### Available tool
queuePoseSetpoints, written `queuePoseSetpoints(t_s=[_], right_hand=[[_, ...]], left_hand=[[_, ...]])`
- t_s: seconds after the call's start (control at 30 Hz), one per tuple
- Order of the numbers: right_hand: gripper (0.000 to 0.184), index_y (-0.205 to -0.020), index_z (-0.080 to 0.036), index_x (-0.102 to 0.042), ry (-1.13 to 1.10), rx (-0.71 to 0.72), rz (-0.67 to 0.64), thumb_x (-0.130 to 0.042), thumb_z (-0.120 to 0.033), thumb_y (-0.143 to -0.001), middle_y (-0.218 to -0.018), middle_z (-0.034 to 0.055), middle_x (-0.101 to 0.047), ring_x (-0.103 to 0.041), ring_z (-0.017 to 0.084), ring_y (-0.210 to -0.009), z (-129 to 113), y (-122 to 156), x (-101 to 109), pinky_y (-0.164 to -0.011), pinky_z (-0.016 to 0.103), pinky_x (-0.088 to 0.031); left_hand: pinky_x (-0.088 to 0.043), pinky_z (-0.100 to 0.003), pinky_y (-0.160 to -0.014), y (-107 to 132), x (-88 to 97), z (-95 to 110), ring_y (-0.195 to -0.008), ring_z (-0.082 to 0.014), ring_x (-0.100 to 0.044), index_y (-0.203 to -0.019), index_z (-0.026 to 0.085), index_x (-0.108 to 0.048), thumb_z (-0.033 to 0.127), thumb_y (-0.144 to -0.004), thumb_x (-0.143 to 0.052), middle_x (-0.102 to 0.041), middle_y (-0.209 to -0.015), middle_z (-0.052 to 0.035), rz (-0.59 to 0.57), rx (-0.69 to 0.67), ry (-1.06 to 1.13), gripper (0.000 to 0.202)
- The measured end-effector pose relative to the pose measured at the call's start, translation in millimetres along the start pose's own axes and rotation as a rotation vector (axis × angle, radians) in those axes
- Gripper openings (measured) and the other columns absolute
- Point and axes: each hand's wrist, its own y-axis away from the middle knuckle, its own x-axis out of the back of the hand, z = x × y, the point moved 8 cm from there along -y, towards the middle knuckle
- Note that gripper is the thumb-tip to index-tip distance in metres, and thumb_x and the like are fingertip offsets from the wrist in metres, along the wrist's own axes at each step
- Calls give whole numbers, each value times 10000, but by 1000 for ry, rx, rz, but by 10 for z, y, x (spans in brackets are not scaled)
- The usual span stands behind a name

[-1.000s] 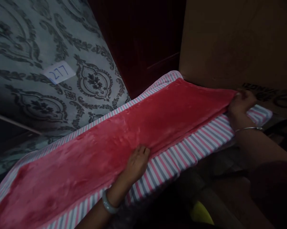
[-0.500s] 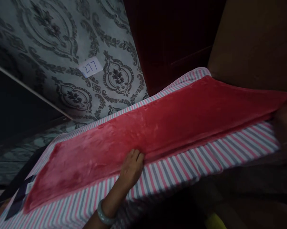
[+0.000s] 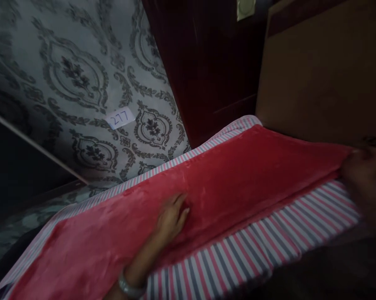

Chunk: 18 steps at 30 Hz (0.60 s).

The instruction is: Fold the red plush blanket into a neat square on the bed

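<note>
A folded red plush blanket (image 3: 237,179) lies lengthwise on a striped pink, grey and white cloth (image 3: 225,262). My left hand (image 3: 172,216), with a bangle at its wrist, is over the middle of the blanket near its front edge. Its fingers are loosely bent and the thumb stands apart; nothing shows in them. At the right end, my right hand (image 3: 364,166) is closed on the blanket's far right corner and holds it a little raised. That hand is dim and partly blurred.
Behind stands a patterned grey wall (image 3: 88,83) bearing a paper label (image 3: 121,117) marked 277. A dark red wooden panel (image 3: 212,75) and a large cardboard sheet or box (image 3: 322,75) rise along the back right. On the left is a dark panel (image 3: 22,162).
My left hand has let go of the blanket's front edge and moved onto its top. The right hand has come further into view with the corner. The view has tilted upward.
</note>
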Motion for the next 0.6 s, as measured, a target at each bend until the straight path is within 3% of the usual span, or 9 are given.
queuePoseSetpoints(t_s=[0.07,0.13,0.23,0.3,0.47,0.6], right_hand=[[389,-1005,-83,-745,93,-20,45,-525,-173,-697,-948,233,-690,-623,320,-842,12,-26,35,-795,515,-476],[446,-1015,-91,-740,178,-37,45,-516,-174,-638,-930,185,-699,-618,323,-862,21,-59,33,-834,494,-481],[468,-1033,-84,-726,248,-52,-17,-480,-211,-655,-883,144,-688,-607,307,-837,42,-86,-25,-824,460,-491],[469,-1043,-72,-720,261,-45,-36,-453,-220,-687,-863,144,-683,-607,299,-819,39,-81,-44,-801,434,-496],[485,-1088,-49,-703,304,30,-42,-413,-230,-743,-966,201,-697,-619,336,-917,-74,-32,22,-866,458,-490],[495,-1164,-36,-668,345,232,-102,-398,-220,-791,-1174,243,-643,-548,360,-1153,-386,103,-8,-1035,484,-404]], left_hand=[[-308,-514,-1184,-360,-82,74,-1452,-295,-357,-1508,177,-388,367,-946,-478,-381,-1580,-154,-2,-23,-60,600],[-230,-563,-1209,-595,-292,229,-1512,-320,-219,-1553,211,-315,400,-920,-537,-257,-1641,-135,-60,-99,-118,697],[-189,-642,-1195,-655,-697,429,-1519,-360,-170,-1543,282,-346,433,-915,-555,-236,-1651,-90,-177,-232,-179,679],[-204,-664,-1182,-605,-853,456,-1515,-359,-184,-1540,303,-350,422,-949,-500,-237,-1650,-71,-170,-264,-202,621],[-253,-649,-1174,-567,-913,384,-1506,-337,-232,-1538,308,-351,335,-946,-502,-264,-1639,-60,-97,-270,-238,611],[-296,-633,-1159,-610,-915,367,-1489,-340,-276,-1525,312,-379,306,-932,-504,-298,-1623,-54,-62,-293,-263,607]])
